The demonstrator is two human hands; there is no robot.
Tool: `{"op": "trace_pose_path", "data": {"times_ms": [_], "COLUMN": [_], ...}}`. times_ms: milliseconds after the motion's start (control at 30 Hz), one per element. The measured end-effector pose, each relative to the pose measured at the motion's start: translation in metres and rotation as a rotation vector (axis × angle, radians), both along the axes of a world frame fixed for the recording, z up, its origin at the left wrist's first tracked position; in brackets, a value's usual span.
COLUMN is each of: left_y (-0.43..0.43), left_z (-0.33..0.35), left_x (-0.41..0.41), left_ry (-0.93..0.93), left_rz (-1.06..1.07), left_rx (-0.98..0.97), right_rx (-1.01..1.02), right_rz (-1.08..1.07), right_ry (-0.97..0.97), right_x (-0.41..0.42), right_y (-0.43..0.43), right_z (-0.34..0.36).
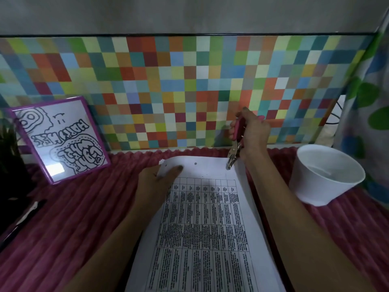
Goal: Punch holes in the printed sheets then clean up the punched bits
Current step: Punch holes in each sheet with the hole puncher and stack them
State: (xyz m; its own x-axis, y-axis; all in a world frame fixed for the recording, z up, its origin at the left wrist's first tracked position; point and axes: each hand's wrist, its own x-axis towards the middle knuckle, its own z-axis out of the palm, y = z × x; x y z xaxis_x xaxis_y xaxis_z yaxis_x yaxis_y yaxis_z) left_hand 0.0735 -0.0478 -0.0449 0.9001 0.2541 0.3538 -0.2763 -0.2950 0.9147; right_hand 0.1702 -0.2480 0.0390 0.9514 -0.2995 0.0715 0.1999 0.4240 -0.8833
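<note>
A stack of printed sheets (202,228) with a table of text lies on the pink ribbed cloth (84,218), its far end lifted. Two punched holes show in the top margin, one near the left corner and one at the middle (195,163). My left hand (160,180) pinches the far left corner, thumb on top. My right hand (250,133) grips a pink-handled hole punch (236,142), whose metal jaws bite the sheets' far right edge (229,164).
A white paper bowl (328,175) stands to the right of the sheets. At the left leans a purple-framed drawing (61,140), with a dark plant pot (10,165) and a pen (27,213) nearby. A colourful checkered wall panel (189,91) backs the table.
</note>
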Motion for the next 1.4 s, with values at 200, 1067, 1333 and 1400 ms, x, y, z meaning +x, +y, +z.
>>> {"op": "trace_pose_path", "data": {"times_ms": [200,1067,1333,1400], "left_y": [0.001,0.001,-0.039,-0.063], "left_z": [-0.002,0.010,0.051,0.052], "left_x": [0.001,0.002,0.022,0.028], "left_ry": [0.003,0.166,-0.359,-0.186], "left_rz": [-0.020,0.007,0.046,-0.157], "left_rx": [0.006,0.118,0.956,0.948], "right_rx": [-0.023,-0.168,-0.167,-0.165], "right_rz": [-0.027,-0.080,-0.045,-0.045], "right_ry": [-0.015,-0.099,-0.121,-0.131], "right_x": [-0.003,-0.005,-0.008,-0.010], "right_y": [0.003,0.006,0.009,0.007], "right_z": [0.000,-0.004,0.001,0.002]}}
